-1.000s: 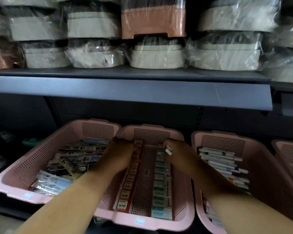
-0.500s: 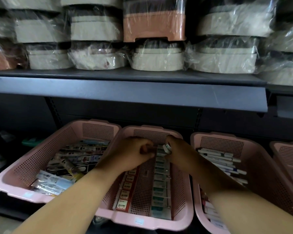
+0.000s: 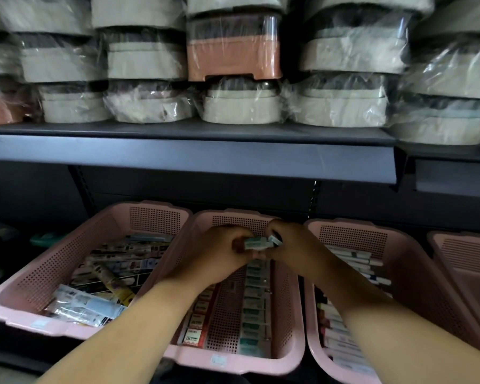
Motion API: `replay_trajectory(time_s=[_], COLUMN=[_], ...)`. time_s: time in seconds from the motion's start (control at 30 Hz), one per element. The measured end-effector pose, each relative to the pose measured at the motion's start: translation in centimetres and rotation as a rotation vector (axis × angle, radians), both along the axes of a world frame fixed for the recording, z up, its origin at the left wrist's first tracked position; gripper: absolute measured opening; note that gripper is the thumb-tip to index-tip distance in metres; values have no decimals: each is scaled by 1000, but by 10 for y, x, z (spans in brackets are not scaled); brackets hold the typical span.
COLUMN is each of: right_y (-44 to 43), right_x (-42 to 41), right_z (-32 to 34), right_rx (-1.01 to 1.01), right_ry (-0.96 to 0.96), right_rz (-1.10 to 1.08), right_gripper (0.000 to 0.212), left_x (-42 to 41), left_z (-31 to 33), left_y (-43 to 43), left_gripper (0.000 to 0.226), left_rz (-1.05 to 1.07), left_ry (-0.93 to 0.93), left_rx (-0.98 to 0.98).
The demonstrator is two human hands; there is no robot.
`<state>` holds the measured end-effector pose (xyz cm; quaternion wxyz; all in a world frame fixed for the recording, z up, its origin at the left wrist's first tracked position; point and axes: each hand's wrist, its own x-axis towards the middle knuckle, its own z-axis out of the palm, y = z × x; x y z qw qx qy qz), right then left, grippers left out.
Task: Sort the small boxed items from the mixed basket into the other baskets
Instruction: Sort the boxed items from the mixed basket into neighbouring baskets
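Note:
Three pink perforated baskets stand side by side on the lower shelf. The middle basket [image 3: 286, 350] holds a row of red-labelled boxes [image 3: 196, 329] on its left and a row of green-labelled boxes [image 3: 254, 309] on its right. Both hands meet over its far end. My left hand [image 3: 219, 259] and my right hand [image 3: 291, 248] together pinch a small green-and-white box [image 3: 257, 243], one at each end. The left basket [image 3: 53, 259] is filled with mixed packets. The right basket [image 3: 416, 286] contains white boxed items.
A fourth pink basket [image 3: 466, 261] shows at the far right edge. A dark shelf board [image 3: 194, 159] overhangs the baskets, loaded with plastic-wrapped beige and pink containers [image 3: 233, 56]. Dark clutter lies to the left of the baskets.
Both hands have lifted from the rows and come together at the basket's far end. The left hand now also holds the small box that the right hand was carrying.

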<state>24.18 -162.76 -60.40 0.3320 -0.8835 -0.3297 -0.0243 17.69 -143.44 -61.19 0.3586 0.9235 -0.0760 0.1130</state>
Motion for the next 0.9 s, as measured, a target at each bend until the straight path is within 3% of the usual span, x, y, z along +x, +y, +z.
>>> replay_trajectory(time_s=[0.17,0.43,0.53,0.63,0.8,0.9], right_y=[1,-2,-1,-3,-1,-1], right_x=[-1,4,4,3,-1,-2], right_z=[-3,3,3,3,3,5], right_rx=[-15,245,368,282,281,384], right_ry=[-29,240,337,277,256,377], right_rz=[-3,19,13,12,50,39], right_gripper=[34,19,23,27,20,19], left_x=[-3,-3,-1,-1,-1,-4], left_z=[8,9,12,21,20,21], left_y=[-7,-12,-15,-14,-10,-10], left_gripper=[21,21,12,11,21,20], left_rz=[11,58,84,102,54,42], left_ry=[-62,-7,35,37,64,50], left_rx=[152,230,117,-77,-169,-149])
